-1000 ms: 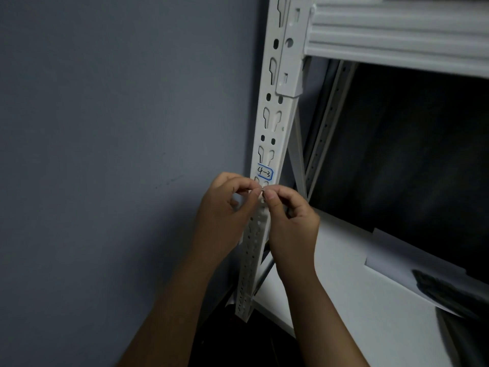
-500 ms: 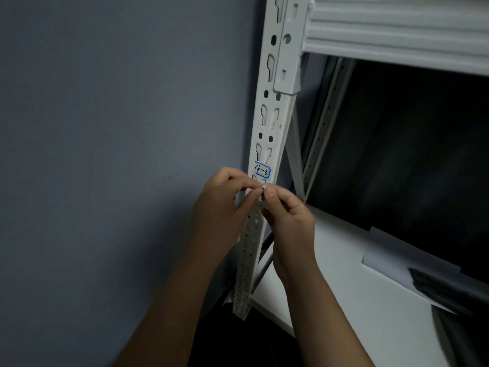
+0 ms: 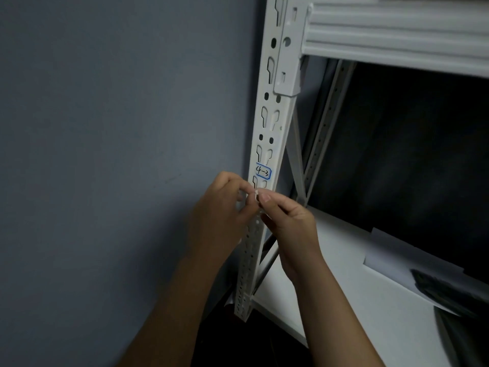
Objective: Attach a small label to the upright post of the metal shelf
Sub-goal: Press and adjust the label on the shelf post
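Nearest the viewer, two forearms rise from the lower edge of the view and converge in front of the white upright post [image 3: 267, 144] of the metal shelf. The left hand [image 3: 219, 215] lies on the wall side of the post, and the right hand [image 3: 288, 223] on the shelf side. Their fingertips meet at the post's front face, where both pinch a small pale piece [image 3: 256, 194], apparently a sticker or its backing. It is too small to tell which, or whether it is a second label. Holding it from both sides at the post is judged to steady so small a piece while it is peeled or aligned against the slotted face.

Just above the fingertips, a small label [image 3: 263, 171] with a blue border and handwritten characters lies flat on the post's front face, between two pairs of keyhole slots. This placement keeps it on solid metal and facing outward, where it can be read.

To the right of the hands, the lower shelf board [image 3: 344, 295] carries a sheet of paper [image 3: 391, 255] near its right edge, with a dark object [image 3: 444, 290] lying on it.

Farther up, a ribbed crossbeam [image 3: 397, 33] hooks into the post's upper slots through a bracket [image 3: 288, 59]. A grey wall [image 3: 105, 128] stands behind and to the left.
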The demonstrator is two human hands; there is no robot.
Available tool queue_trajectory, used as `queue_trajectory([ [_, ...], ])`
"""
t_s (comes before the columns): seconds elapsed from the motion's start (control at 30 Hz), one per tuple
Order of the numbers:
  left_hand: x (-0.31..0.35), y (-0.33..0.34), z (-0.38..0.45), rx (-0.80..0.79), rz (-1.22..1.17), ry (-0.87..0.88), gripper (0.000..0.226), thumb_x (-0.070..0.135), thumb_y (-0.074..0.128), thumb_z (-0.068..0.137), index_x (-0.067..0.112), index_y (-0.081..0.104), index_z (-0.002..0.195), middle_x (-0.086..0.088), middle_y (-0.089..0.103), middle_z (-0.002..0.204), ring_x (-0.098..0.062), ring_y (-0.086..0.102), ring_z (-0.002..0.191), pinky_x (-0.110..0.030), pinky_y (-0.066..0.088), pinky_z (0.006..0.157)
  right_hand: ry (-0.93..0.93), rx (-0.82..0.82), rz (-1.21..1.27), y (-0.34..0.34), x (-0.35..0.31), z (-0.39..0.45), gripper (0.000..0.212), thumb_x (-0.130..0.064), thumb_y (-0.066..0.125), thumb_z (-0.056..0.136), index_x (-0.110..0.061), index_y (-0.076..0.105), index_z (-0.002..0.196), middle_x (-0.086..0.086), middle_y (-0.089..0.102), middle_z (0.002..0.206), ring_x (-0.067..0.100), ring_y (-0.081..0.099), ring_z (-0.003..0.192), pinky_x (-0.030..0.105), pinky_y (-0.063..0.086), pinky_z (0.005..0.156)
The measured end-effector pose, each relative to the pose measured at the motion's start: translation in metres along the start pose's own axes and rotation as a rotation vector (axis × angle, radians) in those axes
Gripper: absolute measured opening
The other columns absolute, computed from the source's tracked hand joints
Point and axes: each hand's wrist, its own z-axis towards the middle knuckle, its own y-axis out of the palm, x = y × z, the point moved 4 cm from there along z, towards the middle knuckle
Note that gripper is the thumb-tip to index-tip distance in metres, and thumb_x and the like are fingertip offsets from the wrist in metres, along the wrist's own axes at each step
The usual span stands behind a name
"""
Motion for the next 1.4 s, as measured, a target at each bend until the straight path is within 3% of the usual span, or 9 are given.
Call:
queue_trajectory([
  [0.13,-0.004,0.000,-0.001,-0.026,-0.163,-0.056,0.010,0.023,0.066,0.083,0.020,0.059,0.076,0.015,0.048,0.085,0.004,0.053,0.070,-0.005,0.039,0.058,-0.168,0.010,-0.229,-0.002,-0.008,-0.002,0.015,-0.010,0.063,0.089,-0.020,0.074,0.093,-0.001,0.073,0.099,0.005,0.066,0.098,0.014,0.051,0.084],
  [0.23,-0.006,-0.002,0.000,0.024,-0.181,-0.056,0.019,0.015,0.068,0.080,0.026,0.055,0.071,0.012,0.050,0.084,-0.002,0.054,0.067,-0.017,0.044,0.059,-0.266,0.076,-0.337,-0.006,-0.009,0.000,0.020,-0.009,0.062,0.090,-0.026,0.071,0.091,-0.001,0.069,0.101,-0.001,0.063,0.097,0.007,0.047,0.077],
  [0.3,-0.007,-0.002,0.002,0.014,-0.170,-0.045,0.012,0.015,0.067,0.081,0.021,0.059,0.074,0.011,0.053,0.086,-0.006,0.055,0.069,-0.027,0.047,0.061,-0.321,0.099,-0.334,-0.009,-0.012,0.001,0.023,-0.008,0.062,0.090,-0.030,0.070,0.092,-0.002,0.069,0.101,-0.002,0.063,0.097,0.011,0.049,0.081],
  [0.5,-0.002,0.005,0.001,-0.107,-0.223,-0.006,0.011,0.024,0.064,0.085,0.026,0.058,0.076,0.017,0.051,0.086,-0.001,0.055,0.074,-0.025,0.047,0.064,-0.515,0.031,-0.461,-0.001,-0.019,-0.004,0.019,-0.005,0.067,0.085,-0.020,0.073,0.094,-0.003,0.070,0.094,0.005,0.064,0.093,0.018,0.052,0.082],
  [0.73,0.003,0.001,0.001,-0.189,-0.370,-0.053,0.009,0.014,0.057,0.091,0.008,0.064,0.089,0.007,0.055,0.094,0.014,0.055,0.081,-0.004,0.042,0.064,-0.496,0.069,-0.414,-0.002,-0.019,-0.003,0.015,-0.012,0.068,0.083,-0.023,0.071,0.092,-0.006,0.070,0.092,0.003,0.065,0.093,0.011,0.050,0.078],
  [0.93,0.006,0.002,0.002,-0.181,-0.705,-0.306,0.015,0.008,0.057,0.091,0.016,0.069,0.089,0.008,0.070,0.080,0.004,0.064,0.074,-0.008,0.046,0.063,-0.536,0.145,-0.318,0.005,-0.023,-0.004,0.022,-0.003,0.065,0.087,-0.024,0.070,0.090,-0.002,0.069,0.091,0.008,0.066,0.089,0.015,0.051,0.079],
  [1.07,0.006,0.010,0.001,-0.253,-0.835,-0.421,0.018,0.013,0.057,0.091,0.015,0.072,0.100,0.001,0.073,0.096,-0.008,0.068,0.090,-0.016,0.050,0.071,-0.548,0.283,-0.335,0.004,-0.017,-0.001,0.026,-0.003,0.059,0.091,-0.029,0.062,0.085,-0.008,0.066,0.085,0.004,0.063,0.084,0.013,0.049,0.075],
  [1.17,0.008,0.016,0.000,-0.228,-0.808,-0.442,0.018,0.014,0.059,0.090,0.016,0.073,0.101,0.001,0.072,0.099,-0.008,0.066,0.093,-0.015,0.050,0.071,-0.477,0.348,-0.338,0.002,-0.008,0.007,0.022,-0.006,0.053,0.095,-0.025,0.056,0.085,-0.008,0.061,0.083,0.001,0.061,0.080,0.015,0.049,0.071],
  [1.4,-0.001,0.015,0.008,0.050,-0.389,-0.312,0.011,0.028,0.061,0.089,0.019,0.068,0.088,0.001,0.060,0.099,0.007,0.058,0.078,-0.005,0.045,0.064,-0.395,0.429,-0.236,-0.005,-0.007,0.016,0.008,-0.009,0.052,0.096,-0.011,0.056,0.089,-0.002,0.064,0.085,-0.002,0.063,0.080,0.008,0.048,0.063],
])
